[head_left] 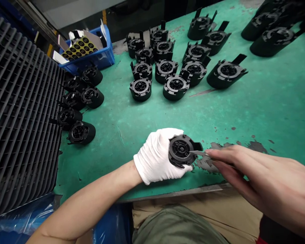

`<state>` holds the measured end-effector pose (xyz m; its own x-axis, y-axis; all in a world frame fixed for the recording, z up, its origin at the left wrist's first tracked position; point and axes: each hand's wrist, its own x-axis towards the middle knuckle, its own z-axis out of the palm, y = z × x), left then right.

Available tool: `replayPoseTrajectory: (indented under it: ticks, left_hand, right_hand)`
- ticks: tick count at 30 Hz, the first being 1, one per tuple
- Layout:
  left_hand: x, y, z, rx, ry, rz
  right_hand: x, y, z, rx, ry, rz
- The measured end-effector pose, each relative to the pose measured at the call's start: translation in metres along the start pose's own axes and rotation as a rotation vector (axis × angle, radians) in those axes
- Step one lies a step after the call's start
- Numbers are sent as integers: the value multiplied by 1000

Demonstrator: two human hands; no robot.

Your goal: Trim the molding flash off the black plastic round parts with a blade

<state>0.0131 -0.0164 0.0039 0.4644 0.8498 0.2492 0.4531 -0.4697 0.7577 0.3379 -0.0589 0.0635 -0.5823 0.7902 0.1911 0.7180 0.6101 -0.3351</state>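
Observation:
My left hand [159, 157], in a white glove, is wrapped round a round black plastic part [181, 149] above the front of the green table. The part's ribbed face is turned up, and a flat tab sticks out on its right. From the right, my bare right hand [246, 166] pinches a thin metal blade-like tool [198, 153] between thumb and forefinger. The tool's tip lies at the face of the part, near its centre. Its handle end is hidden by my fingers.
Several black cylindrical parts [176, 86] stand across the back of the green table [132, 125], and more [81, 132] at the left. A blue bin [101, 57] holds a sheet of round stickers [81, 48]. A dark ribbed rack [20, 112] borders the left side.

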Motion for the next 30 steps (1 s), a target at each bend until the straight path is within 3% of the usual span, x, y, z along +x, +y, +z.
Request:
replayPoseTrajectory:
  ticks: [5,10,13,18,24,30]
  left_hand:
    - [0,3,-18,-93,-154,172]
    - [2,1,-34,-120,-238,232]
    - [4,-2,-30,-119,-234,191]
    - [12,-6,-17,-31,-116,4]
    - [26,-1,-27,-47,-267,-9]
    - [31,7,-33,-22,-346,-38]
  right_hand:
    - [13,18,-12,91,2,24]
    - [33,25,-17,121,-53,-132]
    - [40,22,-15,102,-78,-183]
    - [49,26,-7,84,-42,-204]
    - [56,42,-4,53,-92,-310]
    - [62,50,9,19,-75,-387]
